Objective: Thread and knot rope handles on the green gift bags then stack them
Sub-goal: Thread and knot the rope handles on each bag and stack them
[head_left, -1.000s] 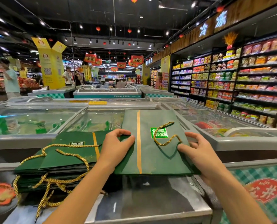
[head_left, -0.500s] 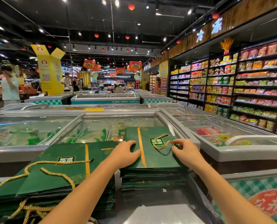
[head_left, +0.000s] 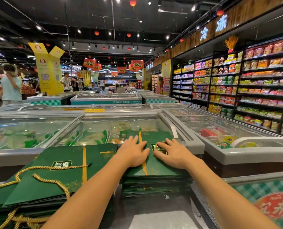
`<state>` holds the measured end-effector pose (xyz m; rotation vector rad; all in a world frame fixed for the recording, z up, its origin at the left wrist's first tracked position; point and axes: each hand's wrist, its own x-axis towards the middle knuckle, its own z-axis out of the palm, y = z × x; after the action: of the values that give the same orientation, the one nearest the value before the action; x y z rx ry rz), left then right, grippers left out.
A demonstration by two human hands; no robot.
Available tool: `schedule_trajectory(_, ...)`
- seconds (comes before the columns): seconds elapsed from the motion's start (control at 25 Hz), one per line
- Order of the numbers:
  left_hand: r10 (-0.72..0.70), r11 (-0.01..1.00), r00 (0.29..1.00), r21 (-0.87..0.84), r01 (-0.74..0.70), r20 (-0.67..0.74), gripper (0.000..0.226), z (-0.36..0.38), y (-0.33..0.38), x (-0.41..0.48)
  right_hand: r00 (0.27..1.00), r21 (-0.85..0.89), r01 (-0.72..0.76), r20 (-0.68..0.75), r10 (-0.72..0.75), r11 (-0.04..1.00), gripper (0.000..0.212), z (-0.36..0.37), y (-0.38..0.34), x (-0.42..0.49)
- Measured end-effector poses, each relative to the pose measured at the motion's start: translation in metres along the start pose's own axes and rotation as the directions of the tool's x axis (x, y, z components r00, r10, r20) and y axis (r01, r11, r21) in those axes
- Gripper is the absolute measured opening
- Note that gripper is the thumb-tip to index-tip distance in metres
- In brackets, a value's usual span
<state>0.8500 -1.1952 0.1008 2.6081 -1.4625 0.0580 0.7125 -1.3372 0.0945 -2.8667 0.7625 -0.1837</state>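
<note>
Fingers (head_left: 132, 141) of our left hand (head_left: 134, 154) are straight and spread, palm flat on the top green gift bag (head_left: 160, 170), gripping nothing. Same on the right hand (head_left: 172, 154): fingers (head_left: 169, 143) fanned out, pressing down. They lie across the bag's gold rope handle (head_left: 158, 144), so only a short curl of it and part of the label peek out.

Now from the closest point outward. Down at the lower right we have a green checked panel (head_left: 246, 189) with a red badge. At lower left our left forearm crosses the near corner of a second stack of green bags (head_left: 38, 190), just beside the first, and a gold rope loop (head_left: 58, 182) lies loose over its top bag. The bag under our palms caps its own stack (head_left: 154, 186), and both piles sit on a dark glossy top (head_left: 154, 212).

Behind them, glass-lidded freezer chests (head_left: 104, 128) run left to right, packets showing through the lids. Along the right wall, shelves (head_left: 261, 88) packed with bright packets. Far left, a tall yellow display (head_left: 48, 71) and a shopper in a pale top (head_left: 11, 86). Red lanterns (head_left: 133, 2) hang from the black ceiling.
</note>
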Motion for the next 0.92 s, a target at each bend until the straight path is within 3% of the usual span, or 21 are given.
schedule_trajectory(0.12,-0.029,1.000,0.998,0.013,0.029,0.064,0.062,0.024,-0.004,0.004,1.000,0.009,0.014,0.001,-0.014,1.000,0.074,0.012,0.000,0.002)
schedule_trajectory(0.48,-0.038,0.999,0.999,-0.028,0.038,0.012,0.063,0.035,-0.004,-0.001,1.000,-0.015,0.002,0.007,-0.002,1.000,0.073,0.029,0.004,0.001)
schedule_trajectory(0.64,-0.066,0.991,0.980,-0.129,0.043,-0.187,0.051,0.020,-0.002,-0.022,0.967,-0.120,0.028,-0.247,-0.057,0.992,0.066,0.017,-0.008,-0.009)
schedule_trajectory(0.8,-0.120,0.991,0.950,-0.085,0.100,-0.288,0.033,-0.008,-0.029,-0.068,0.822,-0.060,0.222,-0.525,-0.220,0.973,0.043,-0.001,-0.052,-0.029)
schedule_trajectory(0.92,-0.183,0.983,0.937,-0.023,0.184,-0.297,0.034,-0.029,-0.067,-0.118,0.850,0.035,0.326,-0.448,-0.277,0.945,0.037,-0.003,-0.110,-0.047)
